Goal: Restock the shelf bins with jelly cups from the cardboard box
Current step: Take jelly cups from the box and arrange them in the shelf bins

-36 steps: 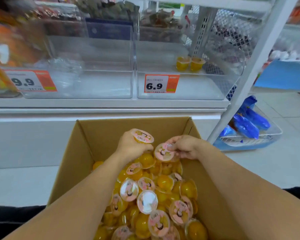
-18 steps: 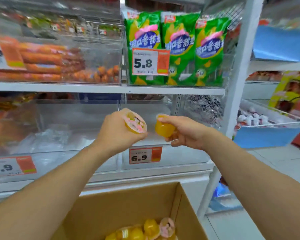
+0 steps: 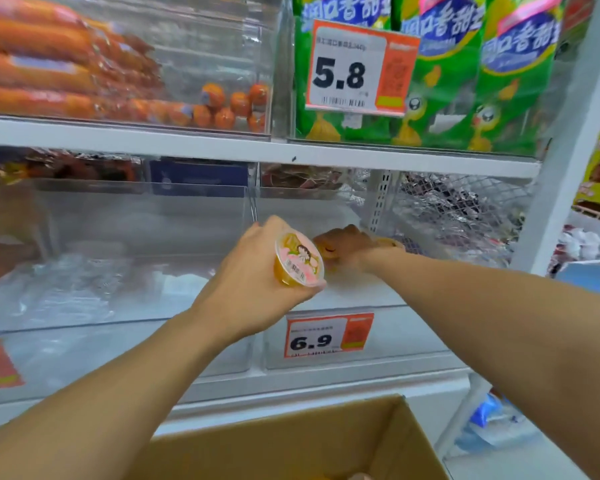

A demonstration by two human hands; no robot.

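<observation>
- Both arms are now reaching further toward the lower shelf than half a second ago; the cardboard box [image 3: 291, 441] is sliding down to the bottom edge of view, its contents nearly out of sight.
- Clear bin [image 3: 388, 341] with the 6.9 price tag [image 3: 328, 336] is sitting straight ahead of both hands; its neighbour, the left bin [image 3: 101, 355], is lying off to the left.
- Right hand [image 3: 347, 249] is leading: it is already over the bin's front wall and inside, fingers curled, pinching a yellow jelly cup [image 3: 329, 252] that is mostly hidden behind the knuckles.
- Left hand [image 3: 257, 278] is trailing, hanging in front of the bin's front wall and nearer the camera, fingers wrapping a second jelly cup [image 3: 298, 259].
- That cup is lying tilted on its side, printed foil lid facing back toward the camera, its base pointing forward into the bin.
- Judgement: the right hand is nearer the drop point, so its cup is likely going down first; the left needs to travel forward and slightly right over the wall, and turn the cup lid-up if it is to stand.
</observation>
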